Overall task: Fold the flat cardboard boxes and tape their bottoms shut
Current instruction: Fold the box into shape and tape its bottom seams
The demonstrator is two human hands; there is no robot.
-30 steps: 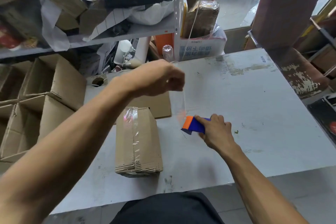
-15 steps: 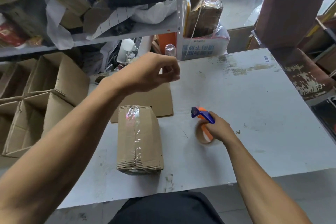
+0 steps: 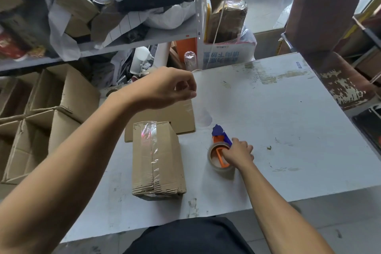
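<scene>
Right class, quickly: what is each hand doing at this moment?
Left hand: raised above the table, fingers curled; whether it pinches anything cannot be told.
Right hand: grips the tape dispenser, which rests on the table.

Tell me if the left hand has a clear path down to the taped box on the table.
Probably yes. The left hand hangs above the far end of the taped box, fingers curled, and nothing lies between them. The right hand and tape dispenser sit off to the box's right.

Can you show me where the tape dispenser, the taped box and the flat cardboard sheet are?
tape dispenser (image 3: 220, 155): head view, on its tape roll.
taped box (image 3: 165, 159): head view, on its taped top face.
flat cardboard sheet (image 3: 181, 119): head view, on its bare part behind the box.
</scene>
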